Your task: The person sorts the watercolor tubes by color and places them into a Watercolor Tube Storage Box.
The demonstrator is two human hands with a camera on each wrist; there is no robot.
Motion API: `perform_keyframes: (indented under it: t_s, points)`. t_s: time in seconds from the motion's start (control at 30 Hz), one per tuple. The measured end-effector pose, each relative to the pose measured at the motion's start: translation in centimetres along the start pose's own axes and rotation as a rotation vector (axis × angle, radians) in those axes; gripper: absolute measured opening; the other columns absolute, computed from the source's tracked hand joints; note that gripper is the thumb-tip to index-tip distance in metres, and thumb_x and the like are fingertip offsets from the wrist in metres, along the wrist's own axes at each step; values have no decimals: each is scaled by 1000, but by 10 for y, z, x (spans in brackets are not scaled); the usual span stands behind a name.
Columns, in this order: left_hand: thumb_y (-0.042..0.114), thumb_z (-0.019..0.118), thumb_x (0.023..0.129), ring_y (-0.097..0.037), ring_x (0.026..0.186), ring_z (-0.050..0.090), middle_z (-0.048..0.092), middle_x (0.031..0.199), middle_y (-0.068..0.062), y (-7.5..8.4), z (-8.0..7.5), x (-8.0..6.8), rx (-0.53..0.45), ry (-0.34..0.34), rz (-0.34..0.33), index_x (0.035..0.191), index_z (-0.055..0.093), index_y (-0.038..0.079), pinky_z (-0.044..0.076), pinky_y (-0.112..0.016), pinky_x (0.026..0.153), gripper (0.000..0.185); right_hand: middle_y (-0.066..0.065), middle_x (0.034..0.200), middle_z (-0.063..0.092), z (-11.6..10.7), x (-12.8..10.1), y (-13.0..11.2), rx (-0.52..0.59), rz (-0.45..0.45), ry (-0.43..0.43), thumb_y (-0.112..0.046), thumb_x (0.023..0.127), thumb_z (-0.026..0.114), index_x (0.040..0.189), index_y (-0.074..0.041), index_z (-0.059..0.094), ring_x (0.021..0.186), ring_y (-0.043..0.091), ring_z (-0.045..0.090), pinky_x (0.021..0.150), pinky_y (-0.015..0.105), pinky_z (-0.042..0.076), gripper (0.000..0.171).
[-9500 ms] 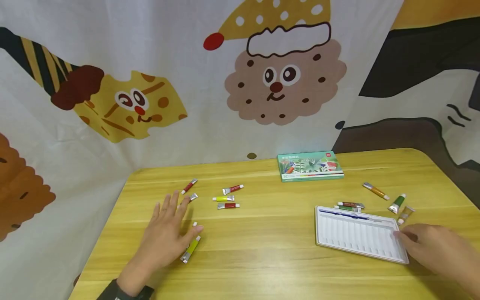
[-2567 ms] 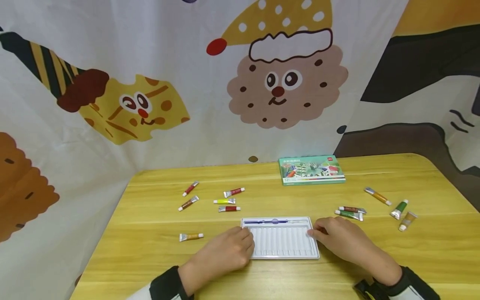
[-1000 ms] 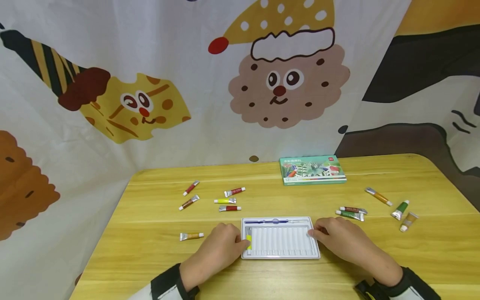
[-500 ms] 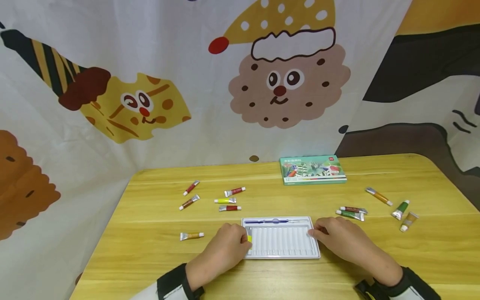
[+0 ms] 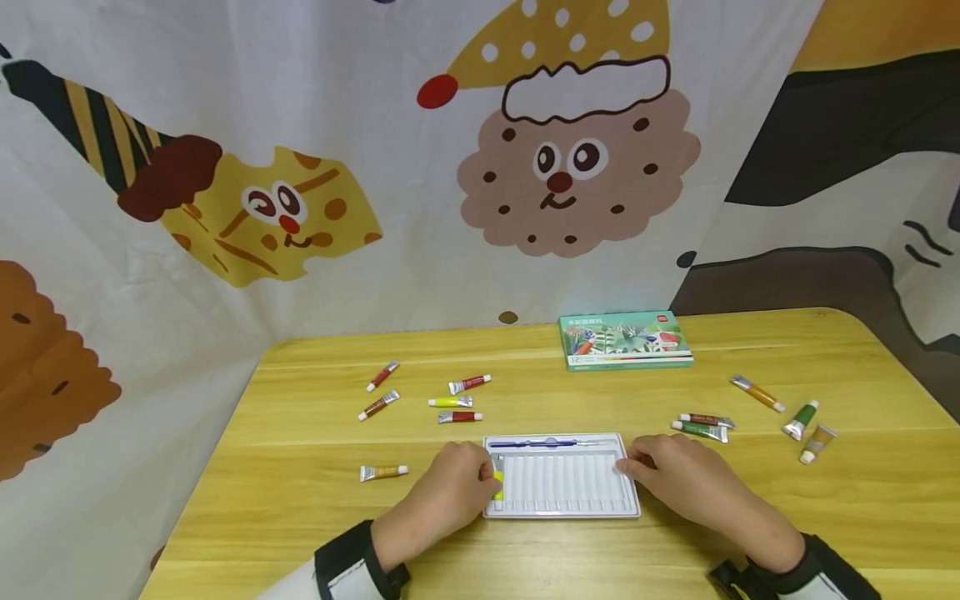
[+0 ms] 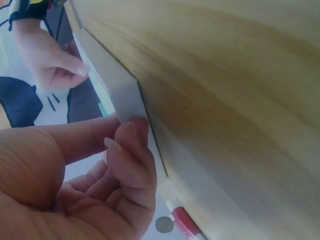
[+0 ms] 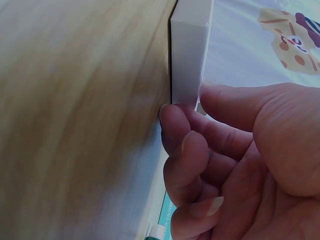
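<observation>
A white slotted paint tray (image 5: 562,483) lies flat at the middle front of the table in the head view. My left hand (image 5: 457,487) grips its left edge, thumb over a yellow paint tube (image 5: 498,485) in the leftmost slot and partly hiding it. In the left wrist view, the curled fingers (image 6: 131,160) touch the tray's outer side wall (image 6: 112,75). My right hand (image 5: 678,471) pinches the opposite edge; the right wrist view shows its thumb (image 7: 227,102) on the rim and fingertips by the wall. A blue paintbrush (image 5: 532,444) lies in the tray's upper groove.
Left of the tray lie several paint tubes, among them an ochre tube (image 5: 383,472) and a dark red tube (image 5: 460,417). More are on the right, including a green tube (image 5: 800,419). A green paint box (image 5: 626,340) sits at the back before a printed curtain (image 5: 337,67).
The tray has moved from the right to the middle, and a yellow tube now lies in its leftmost slot. The left thumb has shifted slightly over that tube; the right hand has stayed put lately.
</observation>
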State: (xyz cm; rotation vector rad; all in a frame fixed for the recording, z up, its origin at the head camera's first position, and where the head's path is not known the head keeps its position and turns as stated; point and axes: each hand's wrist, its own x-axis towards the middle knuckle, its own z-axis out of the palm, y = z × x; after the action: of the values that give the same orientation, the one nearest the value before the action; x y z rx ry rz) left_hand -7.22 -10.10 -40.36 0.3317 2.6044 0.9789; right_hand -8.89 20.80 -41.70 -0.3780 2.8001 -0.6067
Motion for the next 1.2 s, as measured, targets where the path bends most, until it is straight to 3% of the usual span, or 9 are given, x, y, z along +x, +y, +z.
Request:
perform_keyframes:
  t_s: [0.5,0.6,0.67,0.77,0.87,1.03,1.2]
  points:
    - [10,73,97,-9,52,45,47,59,5,-2,-1,1,43,46,50,71,59,14,35,-24,49,30,-7,71,55,0,-1,0,0,27,-16,-28,98,75,88,-16,71,65,13,47,62,33,38,16]
    - [13,72,98,-9,51,46,50,60,5,-5,-3,2,113,107,97,81,67,11,36,-24,47,18,-6,72,55,0,-2,-1,-2,33,-19,-28,98,75,88,-16,71,65,14,47,62,34,39,16]
    - [13,72,98,-10,58,55,61,68,2,-8,-6,4,191,182,150,91,73,8,44,-26,50,9,-6,72,56,0,-2,-1,-4,34,-19,-28,98,75,89,-16,71,65,14,48,62,34,39,16]
    - [12,73,97,-18,84,71,75,94,-6,-13,-13,8,297,292,219,108,77,4,59,-35,69,14,-6,72,56,0,-1,-1,-5,35,-20,-28,99,74,89,-16,71,66,14,48,63,34,39,16]
    - [13,76,96,-27,106,71,75,114,-13,-19,-22,13,381,364,277,116,76,2,60,-44,87,23,-6,72,56,0,0,-1,-6,36,-20,-28,99,75,90,-16,71,66,14,48,62,34,39,16]
    - [11,78,94,-33,105,71,73,118,-19,-30,-35,26,455,391,332,118,75,-1,58,-48,89,27,-6,72,56,-1,0,-1,-10,36,-19,-28,98,75,90,-15,72,66,14,48,62,34,39,16]
    - [1,75,93,-29,90,68,74,101,-14,-41,-43,40,519,357,317,105,78,1,58,-44,80,12,-6,72,55,-1,0,-1,-16,27,-14,-29,98,75,90,-15,71,65,14,48,62,34,39,16]
